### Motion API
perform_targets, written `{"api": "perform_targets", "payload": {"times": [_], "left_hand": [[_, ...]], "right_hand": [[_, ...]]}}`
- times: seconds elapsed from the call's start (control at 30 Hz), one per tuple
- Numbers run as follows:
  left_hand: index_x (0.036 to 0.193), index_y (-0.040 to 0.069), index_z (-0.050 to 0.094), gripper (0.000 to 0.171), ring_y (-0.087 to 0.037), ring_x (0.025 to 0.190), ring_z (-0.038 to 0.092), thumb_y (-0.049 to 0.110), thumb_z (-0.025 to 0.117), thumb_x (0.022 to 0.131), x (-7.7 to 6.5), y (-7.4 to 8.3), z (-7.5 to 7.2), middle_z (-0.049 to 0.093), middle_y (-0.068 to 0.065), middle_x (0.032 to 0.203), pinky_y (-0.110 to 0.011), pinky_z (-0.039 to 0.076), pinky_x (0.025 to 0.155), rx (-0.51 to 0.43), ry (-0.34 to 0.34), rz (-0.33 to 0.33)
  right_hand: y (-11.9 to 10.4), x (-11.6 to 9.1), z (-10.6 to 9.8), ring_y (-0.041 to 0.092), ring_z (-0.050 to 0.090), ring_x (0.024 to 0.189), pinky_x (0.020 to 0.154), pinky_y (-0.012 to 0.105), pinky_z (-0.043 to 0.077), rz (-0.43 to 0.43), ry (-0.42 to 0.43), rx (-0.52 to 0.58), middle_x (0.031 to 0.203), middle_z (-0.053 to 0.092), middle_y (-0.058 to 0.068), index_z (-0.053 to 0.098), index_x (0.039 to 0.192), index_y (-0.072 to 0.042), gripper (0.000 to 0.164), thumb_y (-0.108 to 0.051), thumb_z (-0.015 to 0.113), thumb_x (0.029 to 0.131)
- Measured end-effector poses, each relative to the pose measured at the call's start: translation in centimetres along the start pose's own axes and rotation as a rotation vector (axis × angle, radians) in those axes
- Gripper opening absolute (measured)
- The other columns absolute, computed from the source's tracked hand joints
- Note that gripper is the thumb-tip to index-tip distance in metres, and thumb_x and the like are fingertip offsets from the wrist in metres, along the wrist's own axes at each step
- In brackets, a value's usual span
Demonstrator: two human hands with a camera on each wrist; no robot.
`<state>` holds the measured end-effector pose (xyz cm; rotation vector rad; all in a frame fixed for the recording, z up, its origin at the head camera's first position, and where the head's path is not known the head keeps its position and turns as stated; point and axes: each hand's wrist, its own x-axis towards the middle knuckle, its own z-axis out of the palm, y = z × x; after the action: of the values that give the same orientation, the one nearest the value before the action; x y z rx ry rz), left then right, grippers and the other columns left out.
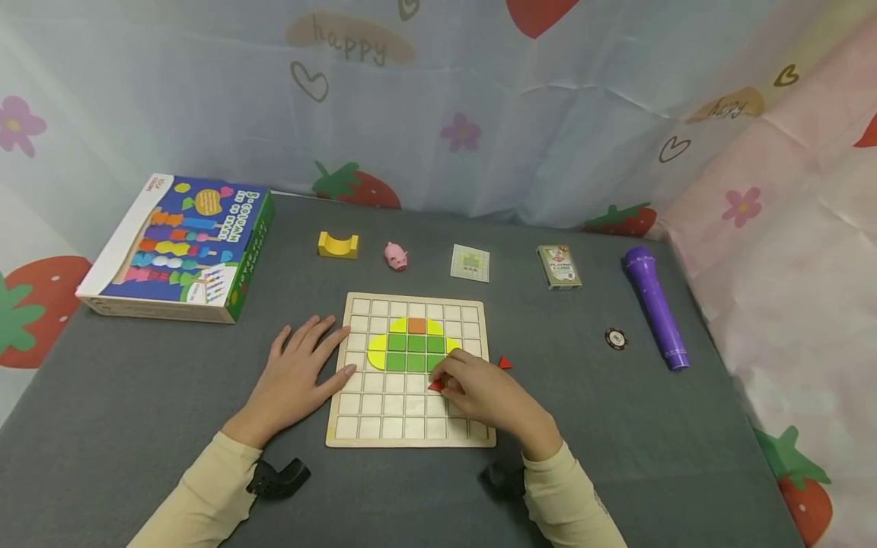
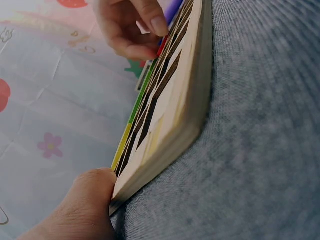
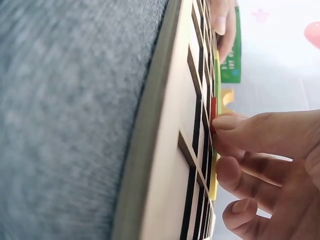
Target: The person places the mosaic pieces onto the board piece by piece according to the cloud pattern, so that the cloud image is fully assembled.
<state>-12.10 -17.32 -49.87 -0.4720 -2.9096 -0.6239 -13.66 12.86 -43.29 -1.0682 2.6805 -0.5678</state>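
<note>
Broadly, we see a dark grey cloth-covered table (image 1: 137,426) with a person's two arms in cream sleeves reaching over it. At the far left lies a colourful cardboard toy box (image 1: 181,247). Centred before the person is a pale wooden grid board (image 1: 411,422), flat on the cloth, with green, yellow and orange tiles filling part of its upper rows. It looks stiff and light, best taken by its raised edges. The left hand (image 1: 298,377) lies flat with straight, spread fingers, the fingertips resting on the board's left edge. The right hand (image 1: 489,396) is curled, pinching a small red triangular tile (image 1: 435,385) against the board's lower right cells. We judge the tile thin, rigid, very light and smooth, so a fingertip pinch on its edges suits it. A second red triangle (image 1: 505,363) lies just off the board's right edge. Behind are a purple plastic torch (image 1: 655,304), a deck of playing cards (image 1: 559,266), a yellow arch block (image 1: 338,245) and a small pink pig figure (image 1: 396,256).
</note>
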Motion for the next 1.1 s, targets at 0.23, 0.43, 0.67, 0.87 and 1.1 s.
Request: {"api": "perform_targets", "payload": {"times": [0.23, 0.43, 0.67, 0.87, 1.1], "left_hand": [[0.146, 0.018, 0.042, 0.066, -0.035, 0.142, 0.024, 0.054, 0.054, 0.091, 0.1, -0.1, 0.1, 0.037, -0.014, 0.150, -0.063, 0.011, 0.111, 0.009, 0.010, 0.001], [0.145, 0.018, 0.043, 0.067, -0.035, 0.142, 0.025, 0.055, 0.054, 0.091, 0.1, -0.1, 0.2, 0.037, -0.014, 0.150, -0.062, 0.011, 0.111, 0.011, 0.012, 0.001], [0.146, 0.018, 0.042, 0.067, -0.035, 0.142, 0.024, 0.054, 0.054, 0.091, 0.0, 0.1, 0.0, 0.036, -0.014, 0.150, -0.062, 0.011, 0.112, 0.004, 0.007, -0.002], [0.146, 0.017, 0.041, 0.066, -0.035, 0.142, 0.024, 0.053, 0.054, 0.092, 0.0, 0.2, -0.2, 0.036, -0.014, 0.151, -0.062, 0.010, 0.112, -0.005, -0.006, -0.005], [0.147, 0.017, 0.040, 0.066, -0.035, 0.142, 0.024, 0.053, 0.052, 0.093, 0.0, 0.1, -0.2, 0.035, -0.014, 0.151, -0.062, 0.011, 0.111, -0.001, -0.022, -0.009]], "right_hand": [[-0.1, 0.2, 0.2, 0.007, 0.055, 0.087, 0.078, 0.023, 0.050, -0.020, -0.018, -0.031, 0.099, 0.062, -0.003, 0.067, 0.107, -0.011, 0.017, -0.009, 0.064, 0.090], [-0.3, 0.1, 0.4, 0.008, 0.055, 0.088, 0.078, 0.024, 0.050, -0.026, -0.004, -0.052, 0.099, 0.061, -0.003, 0.066, 0.106, -0.012, 0.017, -0.006, 0.063, 0.091], [-0.2, -0.6, -0.6, 0.010, 0.056, 0.086, 0.076, 0.026, 0.051, 0.023, 0.010, -0.009, 0.101, 0.061, 0.000, 0.063, 0.109, -0.010, 0.020, -0.004, 0.062, 0.090], [2.0, -2.1, -2.8, 0.012, 0.054, 0.081, 0.071, 0.030, 0.049, 0.173, 0.072, -0.054, 0.100, 0.060, 0.002, 0.062, 0.110, -0.007, 0.021, -0.002, 0.062, 0.090], [4.5, -3.8, -3.5, 0.020, 0.061, 0.091, 0.077, 0.038, 0.052, 0.357, 0.059, -0.099, 0.105, 0.062, 0.008, 0.063, 0.113, -0.005, 0.022, -0.010, 0.061, 0.092]]}}
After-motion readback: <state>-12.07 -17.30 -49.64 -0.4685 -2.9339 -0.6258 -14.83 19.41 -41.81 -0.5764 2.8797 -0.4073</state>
